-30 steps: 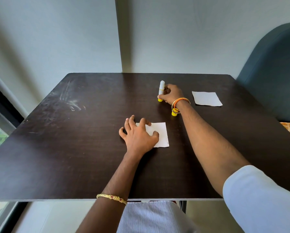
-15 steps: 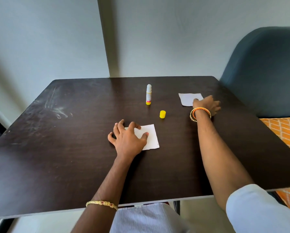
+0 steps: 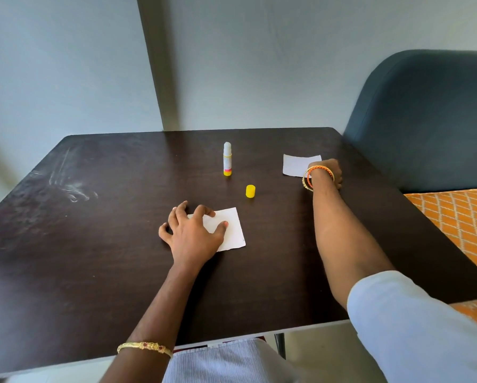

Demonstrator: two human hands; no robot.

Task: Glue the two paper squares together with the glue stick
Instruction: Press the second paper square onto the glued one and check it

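My left hand (image 3: 196,233) lies flat, fingers spread, covering the near white paper square (image 3: 229,229) on the dark table (image 3: 93,244). My right hand (image 3: 327,172) hides the far white paper square's (image 3: 296,165) corner; its grip I cannot tell. The uncapped white glue stick (image 3: 227,158) stands between them.

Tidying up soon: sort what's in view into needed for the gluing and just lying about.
Needed: glue stick, its yellow cap, near paper square under the left hand, far paper square at the right hand.

Lying about: blue chair, orange cushion.
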